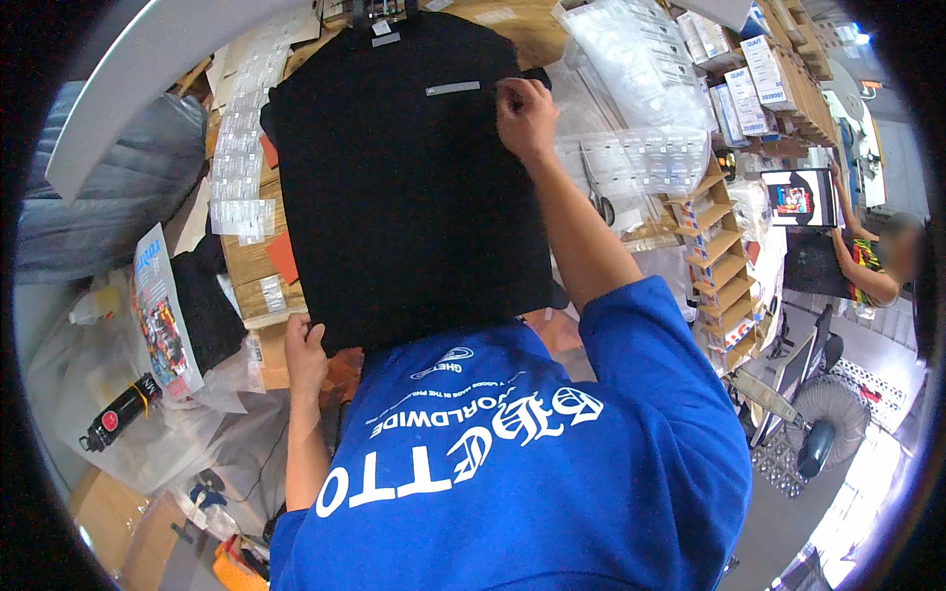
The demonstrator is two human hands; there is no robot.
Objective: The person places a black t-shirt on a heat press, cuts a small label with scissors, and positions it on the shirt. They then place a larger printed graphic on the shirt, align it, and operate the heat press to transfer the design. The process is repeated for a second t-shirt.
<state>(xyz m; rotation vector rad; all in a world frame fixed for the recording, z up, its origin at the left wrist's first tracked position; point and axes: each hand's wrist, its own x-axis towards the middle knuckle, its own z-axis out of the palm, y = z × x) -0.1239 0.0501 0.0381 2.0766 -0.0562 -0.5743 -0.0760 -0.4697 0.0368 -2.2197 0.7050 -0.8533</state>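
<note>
A black T-shirt [414,217] lies spread flat over a wooden table, its neck end at the far side and its hem toward me. A thin grey strip [453,89] sits on the fabric at the upper right, and a smaller grey strip [386,39] is near the neck. My right hand [527,116] is closed at the shirt's upper right edge, fingertips pinched on the cloth just beside the longer strip. At the near left corner of the hem, my left hand [307,345] grips the fabric between thumb and fingers.
Clear printed sticker sheets [241,167] run along the table's left side; more plastic sheets [650,163] lie right, with black-handled scissors [599,192]. Small boxes [754,84] stack at far right, above a cardboard divider [714,256]. A black bottle [123,409] is lower left. Another person [877,261] works at right.
</note>
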